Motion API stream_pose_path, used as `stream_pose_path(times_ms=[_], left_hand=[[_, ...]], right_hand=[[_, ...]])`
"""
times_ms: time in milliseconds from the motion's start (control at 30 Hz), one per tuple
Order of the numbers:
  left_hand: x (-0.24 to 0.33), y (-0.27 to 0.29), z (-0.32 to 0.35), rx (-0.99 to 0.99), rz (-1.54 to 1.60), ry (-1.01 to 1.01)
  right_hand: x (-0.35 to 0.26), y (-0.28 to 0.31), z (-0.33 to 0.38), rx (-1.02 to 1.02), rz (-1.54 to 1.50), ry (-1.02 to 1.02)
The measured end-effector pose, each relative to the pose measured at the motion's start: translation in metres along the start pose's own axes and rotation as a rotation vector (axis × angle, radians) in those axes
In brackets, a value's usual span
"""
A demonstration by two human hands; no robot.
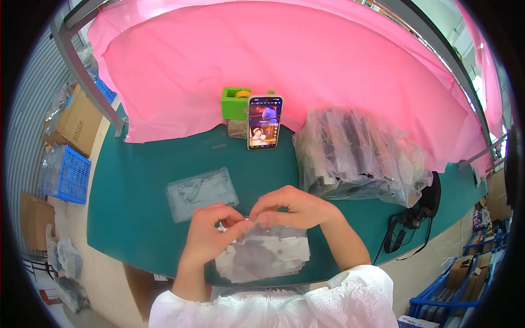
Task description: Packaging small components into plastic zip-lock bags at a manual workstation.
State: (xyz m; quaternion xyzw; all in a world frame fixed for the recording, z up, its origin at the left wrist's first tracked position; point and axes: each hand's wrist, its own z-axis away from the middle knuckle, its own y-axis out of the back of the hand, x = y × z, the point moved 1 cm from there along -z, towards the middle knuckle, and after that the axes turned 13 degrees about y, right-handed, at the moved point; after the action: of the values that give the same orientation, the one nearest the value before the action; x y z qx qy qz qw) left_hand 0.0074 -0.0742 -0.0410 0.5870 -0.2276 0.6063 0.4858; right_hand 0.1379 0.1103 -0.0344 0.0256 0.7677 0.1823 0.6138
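My left hand (210, 235) and my right hand (292, 208) meet above the near edge of the green table (136, 208). Both pinch the top edge of a small clear plastic bag (249, 225) between thumb and fingers. Under the hands lies a pile of similar small clear bags (262, 257) with dark parts inside. A single flat clear bag (201, 192) with small parts lies to the left of the hands, apart from them.
A phone (264, 122) with a lit screen leans upright against a green tape dispenser (236, 102) at the back. A big clear sack of packed parts (355, 156) sits at the right. Pink cloth (273, 60) hangs behind. Blue crates (68, 175) and cardboard boxes (79, 120) stand left.
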Motion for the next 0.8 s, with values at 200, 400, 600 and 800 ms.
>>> stream_pose_path(times_ms=[200, 400, 600, 800], left_hand=[[0.018, -0.009, 0.023, 0.307, -0.231, -0.196], [0.013, -0.024, 0.019, 0.350, -0.426, -0.288], [0.010, -0.025, 0.014, 0.335, -0.580, -0.375], [0.018, -0.029, 0.014, 0.255, -0.595, -0.443]], right_hand=[[0.003, -0.019, 0.010, 0.305, -0.494, -0.098], [0.029, -0.043, 0.017, 0.553, -0.772, 0.162], [0.023, -0.036, 0.018, 0.499, -0.603, 0.134], [0.016, -0.032, 0.026, 0.389, -0.381, 0.106]])
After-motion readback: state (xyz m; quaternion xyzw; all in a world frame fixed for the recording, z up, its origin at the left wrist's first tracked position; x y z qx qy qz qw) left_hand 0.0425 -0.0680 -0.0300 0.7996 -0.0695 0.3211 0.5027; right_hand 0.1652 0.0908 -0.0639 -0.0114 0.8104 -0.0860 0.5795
